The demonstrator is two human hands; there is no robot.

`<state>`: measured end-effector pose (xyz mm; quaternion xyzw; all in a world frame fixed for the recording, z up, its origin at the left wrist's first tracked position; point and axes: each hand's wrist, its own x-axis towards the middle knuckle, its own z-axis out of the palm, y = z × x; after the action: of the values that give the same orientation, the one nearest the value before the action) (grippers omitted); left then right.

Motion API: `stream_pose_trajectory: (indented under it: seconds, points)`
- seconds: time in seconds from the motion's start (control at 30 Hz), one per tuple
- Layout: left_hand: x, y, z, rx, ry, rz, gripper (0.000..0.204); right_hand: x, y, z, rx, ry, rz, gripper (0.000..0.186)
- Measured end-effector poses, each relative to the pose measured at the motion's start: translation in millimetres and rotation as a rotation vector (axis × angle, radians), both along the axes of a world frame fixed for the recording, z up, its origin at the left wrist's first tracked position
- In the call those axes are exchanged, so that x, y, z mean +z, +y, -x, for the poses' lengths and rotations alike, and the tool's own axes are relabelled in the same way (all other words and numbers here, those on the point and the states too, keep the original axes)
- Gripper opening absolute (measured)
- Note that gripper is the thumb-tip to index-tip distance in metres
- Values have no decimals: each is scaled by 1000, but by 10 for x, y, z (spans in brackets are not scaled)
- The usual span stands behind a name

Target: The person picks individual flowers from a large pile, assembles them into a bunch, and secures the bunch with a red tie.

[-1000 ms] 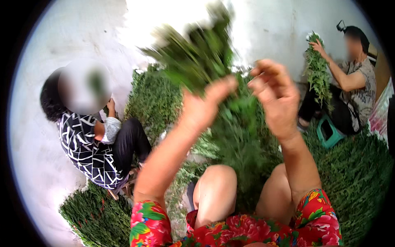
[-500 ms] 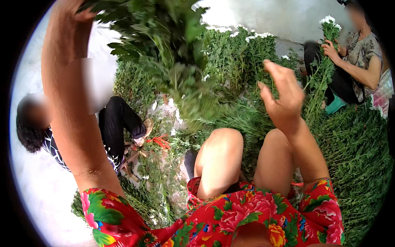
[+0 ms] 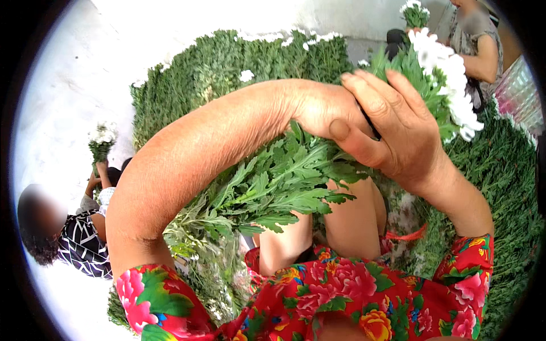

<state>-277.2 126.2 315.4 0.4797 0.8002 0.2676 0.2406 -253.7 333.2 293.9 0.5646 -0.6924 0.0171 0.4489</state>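
A leafy bunch of white chrysanthemums (image 3: 446,74) lies slantwise across my front, blooms at the upper right and green stems and leaves toward the lower left. My left hand (image 3: 327,108) reaches over the bunch and is closed round its middle, its fingertips hidden. Just below the blooms, my right hand (image 3: 401,128) lies against my left hand and the bunch, fingers stretched and spread. Its thumb rests beside my left hand. What lies under the right palm is hidden.
Cut chrysanthemums (image 3: 239,62) stand massed behind the bunch, and more greenery (image 3: 495,187) lies on the right. One person (image 3: 85,238) at the left holds white flowers (image 3: 102,139); another person (image 3: 480,51) sits at the upper right. A red strip (image 3: 406,234) lies beside my knee.
My left hand has swung the bunch down and to the right, bringing the blooms into view. My right hand now meets it. The person at the left now holds flowers up.
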Motion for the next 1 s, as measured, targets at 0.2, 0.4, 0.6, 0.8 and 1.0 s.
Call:
stream_pose_trajectory:
  seconds: [0.2, 0.4, 0.6, 0.8, 1.0]
  points:
    - [-543, 139, -397, 451, -328, -42, 74, -543, 403, -212, -142, -494, -301, 51]
    - [-763, -125, -1245, 765, -425, 77, 141, -1159, 873, -327, -217, -698, -334, 49]
    - [-1550, 328, -1859, 853, 363, 343, 102, -1315, 958, -438, -206, -633, -206, 43]
    - [-1660, 554, -1795, 917, 392, 283, 53, -1338, 1186, -335, -186, -512, -242, 42]
    - [-1833, 550, -1863, 836, 471, 302, 56, -1127, 2071, -489, -316, -347, 80, 43]
